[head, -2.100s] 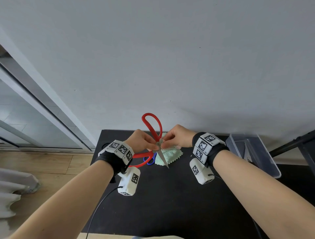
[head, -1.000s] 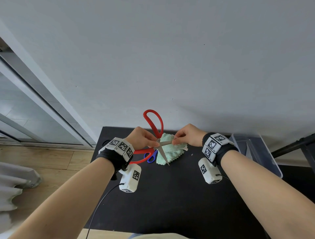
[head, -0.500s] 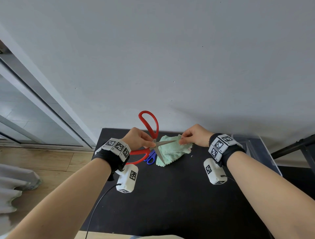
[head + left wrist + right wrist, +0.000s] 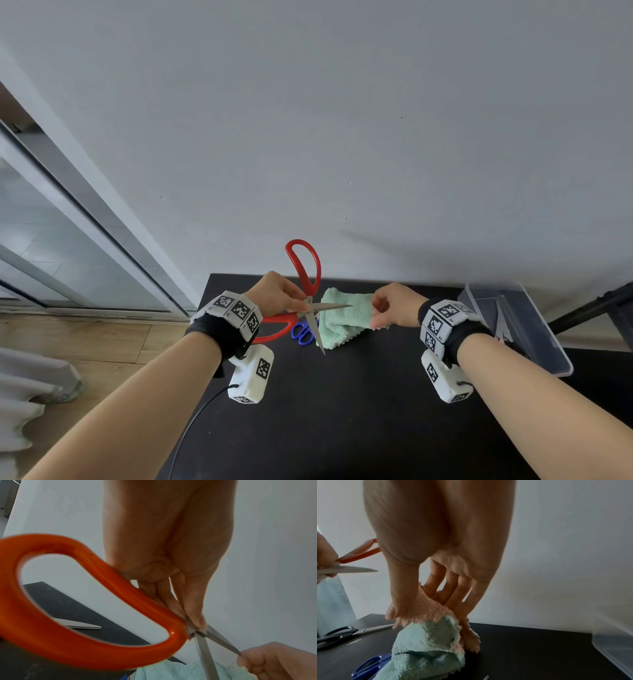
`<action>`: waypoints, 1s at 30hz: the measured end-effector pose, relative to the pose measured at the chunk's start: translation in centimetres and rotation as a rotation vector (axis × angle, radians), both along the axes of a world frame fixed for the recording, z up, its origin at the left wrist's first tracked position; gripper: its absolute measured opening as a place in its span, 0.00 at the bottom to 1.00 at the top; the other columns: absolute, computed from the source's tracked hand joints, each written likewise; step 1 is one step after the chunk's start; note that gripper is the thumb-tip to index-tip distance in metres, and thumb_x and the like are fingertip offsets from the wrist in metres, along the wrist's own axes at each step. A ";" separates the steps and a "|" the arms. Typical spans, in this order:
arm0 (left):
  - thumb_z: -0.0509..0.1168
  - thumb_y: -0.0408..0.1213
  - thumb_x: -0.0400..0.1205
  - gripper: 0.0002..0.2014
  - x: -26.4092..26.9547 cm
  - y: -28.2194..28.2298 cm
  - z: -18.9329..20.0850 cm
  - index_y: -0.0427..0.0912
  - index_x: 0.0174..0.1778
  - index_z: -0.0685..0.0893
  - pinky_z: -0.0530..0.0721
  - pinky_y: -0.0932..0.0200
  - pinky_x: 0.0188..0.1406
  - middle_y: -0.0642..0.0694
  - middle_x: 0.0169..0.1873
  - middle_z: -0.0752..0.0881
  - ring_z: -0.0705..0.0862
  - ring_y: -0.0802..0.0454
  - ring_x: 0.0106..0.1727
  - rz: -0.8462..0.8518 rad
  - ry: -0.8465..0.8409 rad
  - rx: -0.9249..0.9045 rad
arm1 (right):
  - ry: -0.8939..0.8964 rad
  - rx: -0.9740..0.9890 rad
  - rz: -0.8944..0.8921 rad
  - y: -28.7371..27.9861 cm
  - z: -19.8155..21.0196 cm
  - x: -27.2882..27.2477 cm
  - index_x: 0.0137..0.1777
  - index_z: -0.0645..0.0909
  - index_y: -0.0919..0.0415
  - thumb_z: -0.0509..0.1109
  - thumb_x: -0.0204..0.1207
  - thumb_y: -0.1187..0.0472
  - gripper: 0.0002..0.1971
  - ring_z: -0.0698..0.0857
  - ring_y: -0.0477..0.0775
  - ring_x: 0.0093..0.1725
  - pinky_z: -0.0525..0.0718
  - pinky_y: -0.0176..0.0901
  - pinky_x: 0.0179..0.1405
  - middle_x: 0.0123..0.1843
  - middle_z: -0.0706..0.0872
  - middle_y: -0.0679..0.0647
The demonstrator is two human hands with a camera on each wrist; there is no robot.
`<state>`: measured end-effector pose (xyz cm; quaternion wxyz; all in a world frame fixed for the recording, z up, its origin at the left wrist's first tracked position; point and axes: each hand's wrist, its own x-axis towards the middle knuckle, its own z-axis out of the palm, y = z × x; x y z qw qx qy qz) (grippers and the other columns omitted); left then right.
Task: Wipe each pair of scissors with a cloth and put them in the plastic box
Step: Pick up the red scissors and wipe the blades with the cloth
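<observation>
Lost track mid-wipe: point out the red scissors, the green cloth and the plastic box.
red scissors (image 4: 304,263): head view, on the upper handle loop.
green cloth (image 4: 346,325): head view, on the hanging fold.
plastic box (image 4: 534,329): head view, on its near long rim.

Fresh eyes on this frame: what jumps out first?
The red scissors, held up mid-frame with blades splayed wide; the left hand pinches them at the pivot. Just right of them, the right hand holds a corner of the mint-green cloth, clear of the blade tip. Blue scissors lie on the black table beneath, and the plastic box sits at the far right edge.
</observation>
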<state>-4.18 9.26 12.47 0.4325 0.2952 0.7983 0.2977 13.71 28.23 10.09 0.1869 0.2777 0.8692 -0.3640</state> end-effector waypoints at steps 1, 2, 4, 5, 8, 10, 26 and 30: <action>0.75 0.36 0.74 0.04 0.0 0.0 0.0 0.41 0.42 0.92 0.77 0.75 0.27 0.55 0.25 0.86 0.80 0.65 0.23 0.001 -0.001 -0.001 | -0.010 0.016 0.023 0.0 0.0 0.1 0.30 0.78 0.51 0.80 0.63 0.60 0.11 0.85 0.53 0.38 0.84 0.49 0.50 0.33 0.84 0.47; 0.75 0.36 0.74 0.04 0.1 -0.1 0.0 0.40 0.43 0.92 0.77 0.74 0.27 0.54 0.25 0.86 0.81 0.65 0.23 -0.001 -0.002 -0.001 | -0.028 0.028 0.029 0.0 0.0 0.1 0.30 0.79 0.53 0.79 0.63 0.60 0.10 0.83 0.50 0.37 0.83 0.48 0.49 0.33 0.84 0.47; 0.75 0.36 0.74 0.04 0.3 -0.2 -0.1 0.41 0.42 0.92 0.78 0.74 0.28 0.54 0.25 0.86 0.80 0.65 0.23 -0.010 -0.007 -0.001 | -0.042 0.063 0.032 -0.1 0.0 0.2 0.37 0.84 0.60 0.78 0.65 0.62 0.05 0.80 0.47 0.37 0.81 0.46 0.47 0.34 0.82 0.47; 0.75 0.36 0.74 0.03 0.4 -0.2 -0.1 0.42 0.41 0.92 0.78 0.73 0.28 0.54 0.25 0.86 0.80 0.64 0.23 -0.014 -0.014 -0.002 | -0.045 0.078 0.036 -0.2 -0.1 0.2 0.37 0.84 0.61 0.78 0.65 0.63 0.05 0.80 0.47 0.37 0.80 0.44 0.46 0.33 0.82 0.47; 0.75 0.36 0.75 0.02 0.6 -0.4 -0.3 0.43 0.40 0.92 0.79 0.72 0.30 0.53 0.26 0.86 0.80 0.64 0.24 -0.024 -0.019 0.003 | -0.061 0.097 0.011 -0.8 -0.3 0.1 0.32 0.81 0.60 0.74 0.63 0.66 0.05 0.80 0.49 0.33 0.82 0.45 0.43 0.29 0.83 0.49; 0.75 0.36 0.74 0.02 0.8 -0.6 -0.5 0.42 0.40 0.92 0.79 0.71 0.31 0.51 0.27 0.86 0.80 0.63 0.25 -0.024 -0.023 0.011 | -0.045 0.105 -0.019 -1.0 -0.8 0.0 0.40 0.84 0.64 0.74 0.64 0.65 0.06 0.82 0.49 0.36 0.83 0.44 0.45 0.34 0.86 0.52; 0.76 0.41 0.74 0.03 1.0 -1.9 -0.7 0.48 0.35 0.92 0.79 0.73 0.35 0.51 0.28 0.86 0.81 0.59 0.31 -0.041 -0.013 0.030 | -0.043 0.239 -0.062 -1.6 -0.7 0.7 0.51 0.73 0.53 0.77 0.69 0.48 0.19 0.85 0.50 0.44 0.83 0.47 0.50 0.47 0.84 0.48; 0.75 0.40 0.74 0.05 0.8 -1.7 0.6 0.45 0.42 0.93 0.81 0.70 0.35 0.50 0.31 0.88 0.82 0.61 0.30 -0.089 -0.049 0.025 | 0.209 0.278 -0.034 -1.4 1.0 0.1 0.61 0.77 0.52 0.76 0.72 0.55 0.19 0.84 0.50 0.52 0.82 0.44 0.53 0.54 0.85 0.48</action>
